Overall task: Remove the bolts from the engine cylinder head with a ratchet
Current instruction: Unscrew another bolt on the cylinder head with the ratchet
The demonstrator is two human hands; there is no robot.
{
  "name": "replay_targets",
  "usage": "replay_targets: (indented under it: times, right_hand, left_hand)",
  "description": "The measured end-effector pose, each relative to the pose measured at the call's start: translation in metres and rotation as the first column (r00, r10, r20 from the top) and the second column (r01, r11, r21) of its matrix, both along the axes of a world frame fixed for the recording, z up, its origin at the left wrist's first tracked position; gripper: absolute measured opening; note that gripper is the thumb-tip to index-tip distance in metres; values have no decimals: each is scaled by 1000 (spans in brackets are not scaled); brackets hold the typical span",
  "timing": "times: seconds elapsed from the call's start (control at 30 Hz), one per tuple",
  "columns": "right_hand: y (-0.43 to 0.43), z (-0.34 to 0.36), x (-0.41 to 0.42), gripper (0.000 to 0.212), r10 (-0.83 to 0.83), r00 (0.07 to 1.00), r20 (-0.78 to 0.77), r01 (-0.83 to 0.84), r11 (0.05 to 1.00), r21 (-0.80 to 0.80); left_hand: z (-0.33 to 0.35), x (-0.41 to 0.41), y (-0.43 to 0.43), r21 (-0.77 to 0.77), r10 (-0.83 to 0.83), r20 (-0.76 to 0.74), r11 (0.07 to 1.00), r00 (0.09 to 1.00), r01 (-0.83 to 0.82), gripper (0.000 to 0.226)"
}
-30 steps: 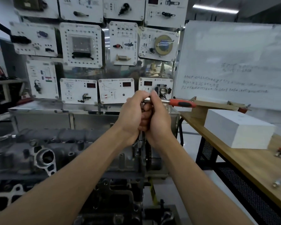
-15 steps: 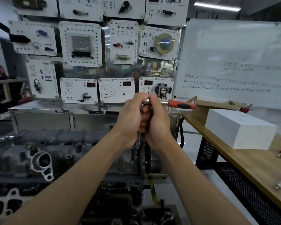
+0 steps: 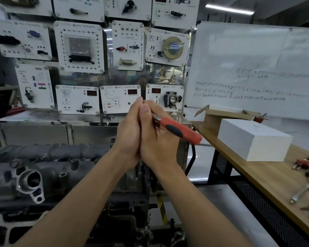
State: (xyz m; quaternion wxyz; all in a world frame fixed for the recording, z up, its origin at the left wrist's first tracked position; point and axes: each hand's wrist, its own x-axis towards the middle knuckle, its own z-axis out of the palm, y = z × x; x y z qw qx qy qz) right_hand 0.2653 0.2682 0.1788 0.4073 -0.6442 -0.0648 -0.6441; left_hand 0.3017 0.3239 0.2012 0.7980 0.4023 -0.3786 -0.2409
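"What's going on with those palms?"

"Centre of the frame, the left hand (image 3: 129,132) and right hand (image 3: 158,141) are pressed together with the head of the ratchet (image 3: 178,131) sandwiched between them. The left's fingers lie straight. I can't tell whether the right's fingers wrap the tool. My guess is they're steadying it over the bolt."

"And the bolt?"

"Hidden. A thin extension shaft (image 3: 141,169) drops from under the wrists to the right end of the cylinder head (image 3: 61,168), which fills the lower left."

"Why's the red handle out to the right?"

"Probably the freest side. The steel cabinet (image 3: 61,129) stands close behind the engine."

"Anything in its way?"

"The wooden bench (image 3: 275,177) runs down the right edge, with a white box (image 3: 253,139), a cardboard box (image 3: 221,115) and a loose wrench (image 3: 301,193) on it. A wide swing could meet the bench corner, I'd say."
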Motion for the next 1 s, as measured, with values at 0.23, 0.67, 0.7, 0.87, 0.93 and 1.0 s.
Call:
replay_targets:
  times: [0.23, 0.67, 0.7, 0.87, 0.93, 1.0]
  right_hand:
    - [-19, 27, -6, 32, 661, 716, -225, -420, 665, 618]
    - [-22, 24, 1, 27, 697, 685, -209, -516, 668, 536]
    - [-18, 17, 0, 28, 478, 847, -232, -376, 848, 374]
    - [-8, 1, -3, 26, -412, 911, 14, 392, 855, -339]
    - [-4, 5, -2, 25, -152, 987, -47, 141, 972, -187]
    - [-3, 11, -4, 27, 333, 940, -80, -303, 918, 258]
  left_hand:
    - [1, 5, 3, 149, -11, 94, 989, 995, -3, 64]
    - [-12, 1, 15, 54, 47, 166, 997, 985, -57, 34]
    - [-13, 0, 14, 27, 49, 188, 998, 981, -55, 40]
    - [-16, -5, 10, -17, 106, 284, 994, 953, -106, 55]
    - [-17, -2, 10, -10, 142, 237, 990, 961, -144, 57]
    - [-20, 1, 8, -6, 124, 205, 992, 971, -126, 65]
